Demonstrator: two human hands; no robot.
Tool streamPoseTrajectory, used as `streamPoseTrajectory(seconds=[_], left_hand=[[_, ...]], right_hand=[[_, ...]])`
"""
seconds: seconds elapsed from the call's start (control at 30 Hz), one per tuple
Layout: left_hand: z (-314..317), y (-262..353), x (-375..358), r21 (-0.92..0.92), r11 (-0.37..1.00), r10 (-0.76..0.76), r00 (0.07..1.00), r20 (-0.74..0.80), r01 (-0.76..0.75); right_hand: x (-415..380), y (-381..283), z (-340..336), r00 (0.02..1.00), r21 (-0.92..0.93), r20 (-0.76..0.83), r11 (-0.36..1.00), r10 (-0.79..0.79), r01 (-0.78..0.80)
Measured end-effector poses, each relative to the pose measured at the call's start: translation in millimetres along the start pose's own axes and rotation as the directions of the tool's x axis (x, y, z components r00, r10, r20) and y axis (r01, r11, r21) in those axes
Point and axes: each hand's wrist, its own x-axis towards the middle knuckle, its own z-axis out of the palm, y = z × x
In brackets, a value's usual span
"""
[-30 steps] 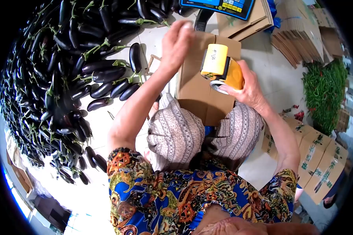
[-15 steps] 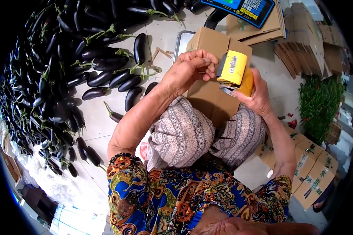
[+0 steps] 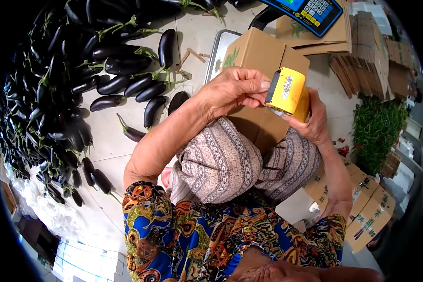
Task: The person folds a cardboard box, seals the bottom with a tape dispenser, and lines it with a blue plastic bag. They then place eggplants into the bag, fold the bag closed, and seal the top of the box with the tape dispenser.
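My right hand (image 3: 316, 121) is wrapped round a yellow tape dispenser (image 3: 291, 96) with a dark edge and a small printed label. The thumb and forefinger of my left hand (image 3: 237, 90) are pinched together at that dark edge. Whatever they hold there is too small to make out. Below both hands a closed brown cardboard box (image 3: 258, 50) stands in front of my knees, its near part between them. It rests on a weighing scale's platform (image 3: 215, 54).
A large heap of eggplants (image 3: 56, 94) covers the floor at left. The scale's display (image 3: 310, 13) is at the top. Flattened cartons (image 3: 362, 56), green peppers (image 3: 378, 131) and printed cartons (image 3: 366, 202) lie at right. White plastic bags (image 3: 56, 211) are at lower left.
My left hand has moved right, from beside the tape dispenser to its dark edge. My right hand keeps its hold on the dispenser. The whole view has shifted slightly.
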Motion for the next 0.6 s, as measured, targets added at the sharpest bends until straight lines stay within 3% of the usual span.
streamPoseTrajectory(seconds=[0.1, 0.13, 0.23, 0.37, 0.43, 0.57, 0.6], left_hand=[[-4, -8, 6, -0.029, 0.999, -0.018, 0.997, 0.074, 0.02], [5, -7, 5, 0.021, 1.0, -0.008, 1.0, 0.014, 0.008], [2, -10, 14, 0.086, 0.994, 0.062, 0.996, 0.069, -0.068], [9, -1, 8, 0.114, 0.994, 0.013, 0.995, -0.096, -0.002], [6, -1, 6, 0.077, 0.997, 0.024, 0.996, -0.084, -0.018], [17, -3, 9, 0.161, 0.986, 0.054, 0.998, -0.044, -0.047], [23, -5, 11, 0.208, 0.976, 0.077, 0.997, -0.031, -0.069]], right_hand=[[0, -1, -2, 1.0, -0.022, 0.009, 1.0, -0.016, 0.016], [0, 0, -3, 1.0, -0.027, 0.015, 0.999, -0.025, 0.026], [1, -3, -2, 1.0, -0.024, -0.007, 1.0, 0.017, -0.017], [-10, 13, -1, 0.986, 0.336, 0.004, 0.928, 0.167, -0.159], [-13, 11, -2, 0.972, 0.555, 0.026, 0.806, 0.233, -0.208], [-24, 36, -8, 0.943, 0.671, 0.017, 0.696, 0.332, -0.257], [-32, 39, -6, 0.947, 0.8, -0.014, 0.571, 0.322, -0.183]])
